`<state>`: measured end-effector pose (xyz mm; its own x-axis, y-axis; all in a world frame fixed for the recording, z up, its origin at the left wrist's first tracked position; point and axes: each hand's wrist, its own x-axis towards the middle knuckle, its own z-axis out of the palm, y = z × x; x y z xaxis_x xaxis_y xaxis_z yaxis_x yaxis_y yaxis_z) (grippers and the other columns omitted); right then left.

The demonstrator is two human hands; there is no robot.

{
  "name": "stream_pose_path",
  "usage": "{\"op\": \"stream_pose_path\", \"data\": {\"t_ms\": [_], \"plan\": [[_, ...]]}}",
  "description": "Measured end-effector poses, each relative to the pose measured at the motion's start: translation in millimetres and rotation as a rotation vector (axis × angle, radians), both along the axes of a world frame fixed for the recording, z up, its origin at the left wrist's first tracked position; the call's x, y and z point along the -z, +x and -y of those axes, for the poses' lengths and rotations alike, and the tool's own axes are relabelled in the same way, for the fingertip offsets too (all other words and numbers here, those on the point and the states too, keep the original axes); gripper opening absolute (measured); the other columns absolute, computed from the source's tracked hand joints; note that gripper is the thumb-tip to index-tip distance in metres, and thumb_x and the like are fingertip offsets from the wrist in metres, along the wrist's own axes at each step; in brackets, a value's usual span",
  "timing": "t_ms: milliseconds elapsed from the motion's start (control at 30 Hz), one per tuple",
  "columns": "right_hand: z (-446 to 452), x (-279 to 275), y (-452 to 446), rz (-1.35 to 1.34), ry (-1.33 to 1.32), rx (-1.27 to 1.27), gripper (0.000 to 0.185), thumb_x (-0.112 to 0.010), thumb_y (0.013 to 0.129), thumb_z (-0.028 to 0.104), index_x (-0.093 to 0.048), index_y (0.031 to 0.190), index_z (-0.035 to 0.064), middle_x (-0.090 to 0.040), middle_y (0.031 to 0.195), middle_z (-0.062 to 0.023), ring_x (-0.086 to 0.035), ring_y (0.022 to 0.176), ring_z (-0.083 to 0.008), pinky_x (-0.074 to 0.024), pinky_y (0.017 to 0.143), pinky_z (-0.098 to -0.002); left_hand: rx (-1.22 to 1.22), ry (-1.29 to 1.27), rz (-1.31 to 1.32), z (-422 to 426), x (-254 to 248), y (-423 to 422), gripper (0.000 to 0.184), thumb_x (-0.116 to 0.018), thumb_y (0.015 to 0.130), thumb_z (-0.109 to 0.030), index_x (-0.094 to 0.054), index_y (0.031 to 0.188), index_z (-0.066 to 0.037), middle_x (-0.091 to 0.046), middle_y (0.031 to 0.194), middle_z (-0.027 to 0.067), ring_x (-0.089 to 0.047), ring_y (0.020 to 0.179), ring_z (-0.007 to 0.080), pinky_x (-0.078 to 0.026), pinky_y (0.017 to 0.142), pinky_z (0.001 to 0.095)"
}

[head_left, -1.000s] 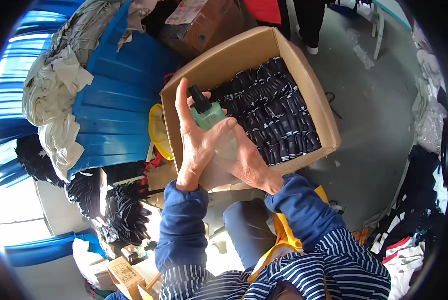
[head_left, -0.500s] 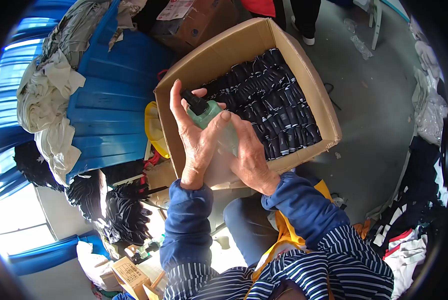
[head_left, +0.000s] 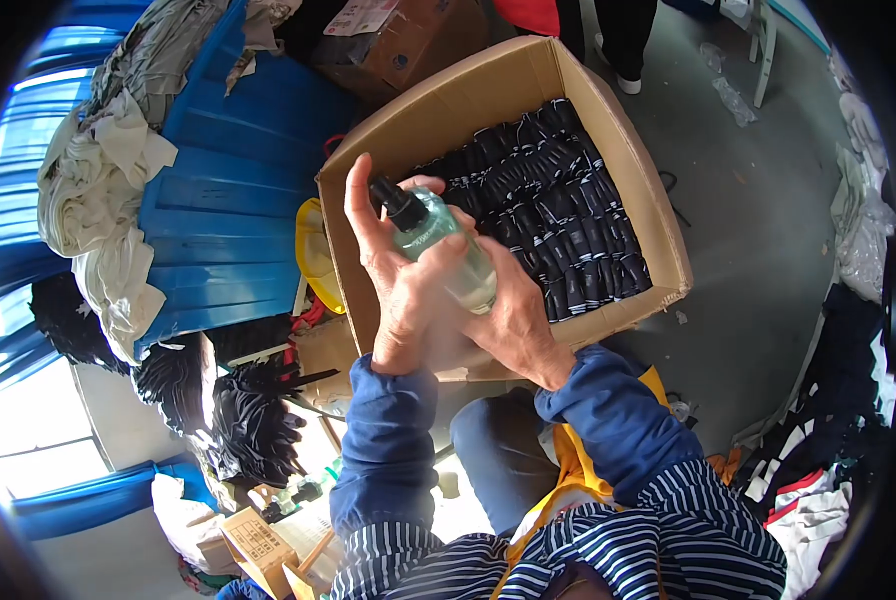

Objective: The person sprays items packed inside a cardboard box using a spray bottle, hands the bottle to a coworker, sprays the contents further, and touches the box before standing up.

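Note:
A spray bottle (head_left: 430, 228) with a black pump top and pale green liquid is held tilted between my two hands. My left hand (head_left: 400, 300) is wrapped round its upper part, with one finger raised beside the pump. My right hand (head_left: 520, 318) grips the lower end. A hazy blur shows below the bottle, between my wrists. Just beyond my hands, an open cardboard box (head_left: 620, 130) holds rows of rolled black fabric bundles (head_left: 538, 205) with white edges. Part of the bottle is hidden by my fingers.
On the left stands a blue ribbed panel (head_left: 238, 200) with pale cloth (head_left: 108, 210) piled against it. Dark fabric stacks (head_left: 253, 425) lie lower left. A yellow rounded object (head_left: 313, 262) sits beside the box. At the top, a person's legs (head_left: 623, 40) are visible.
The bottle has turned in my hands, so more of its clear body and label shows. My hands and the box sit slightly further right in view.

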<state>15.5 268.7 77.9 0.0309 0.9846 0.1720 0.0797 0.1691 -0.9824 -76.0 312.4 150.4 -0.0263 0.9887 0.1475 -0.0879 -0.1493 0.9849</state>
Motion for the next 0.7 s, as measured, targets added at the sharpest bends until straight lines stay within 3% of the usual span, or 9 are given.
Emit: {"op": "stream_pose_path", "data": {"t_ms": [233,433,567,667,700], "plan": [[2.1,10.8,-0.5,0.179,0.074,0.1,0.06,-0.077,0.063,0.013,-0.045,0.113,0.005,-0.055,0.096,-0.0131,-0.058,0.089,-0.0334,-0.0488,0.073,-0.0402,-0.007,0.101,0.118,-3.9,14.0,5.6,0.094,-0.072,0.065,-0.01,-0.016,0.141,-0.019,-0.047,0.119,0.0176,-0.06,0.094,0.0284,-0.053,0.078,0.0399],[1.5,9.3,2.7,0.219,0.07,0.13,0.057,-0.076,0.066,0.016,-0.045,0.112,0.0037,-0.055,0.096,-0.0141,-0.057,0.09,-0.0345,-0.0486,0.074,-0.0404,-0.038,0.099,0.056,-2.9,14.9,7.2,0.092,-0.072,0.066,-0.007,-0.018,0.14,-0.018,-0.047,0.118,0.0161,-0.06,0.093,0.0261,-0.053,0.078,0.0383],[2.1,7.1,2.7,0.085,-0.095,-0.012,0.057,-0.076,0.068,0.018,-0.045,0.113,0.0034,-0.055,0.1,-0.0149,-0.058,0.092,-0.0339,-0.0487,0.076,-0.0393,-0.034,0.061,-0.005,-1.6,13.6,6.6,0.087,-0.069,0.068,-0.003,-0.022,0.139,-0.015,-0.048,0.118,0.0137,-0.059,0.092,0.0222,-0.052,0.077,0.0349],[3.5,1.9,7.4,-0.282,-0.206,-0.221,0.057,-0.076,0.07,0.022,-0.044,0.113,0.0029,-0.056,0.104,-0.0162,-0.058,0.096,-0.0329,-0.0483,0.078,-0.0388,-0.014,0.029,-0.042,-1.8,10.4,5.3,0.087,-0.071,0.067,-0.002,-0.023,0.139,-0.015,-0.048,0.117,0.0136,-0.059,0.091,0.0216,-0.052,0.077,0.0346],[5.4,3.1,8.1,-0.274,-0.227,-0.198,0.057,-0.076,0.07,0.022,-0.044,0.113,0.0029,-0.056,0.104,-0.0162,-0.058,0.096,-0.0329,-0.0483,0.078,-0.0388,-0.017,0.001,-0.061,0.2,5.3,6.4,0.087,-0.071,0.067,-0.002,-0.023,0.139,-0.014,-0.049,0.116,0.0136,-0.059,0.091,0.0214,-0.051,0.077,0.0343]]}}
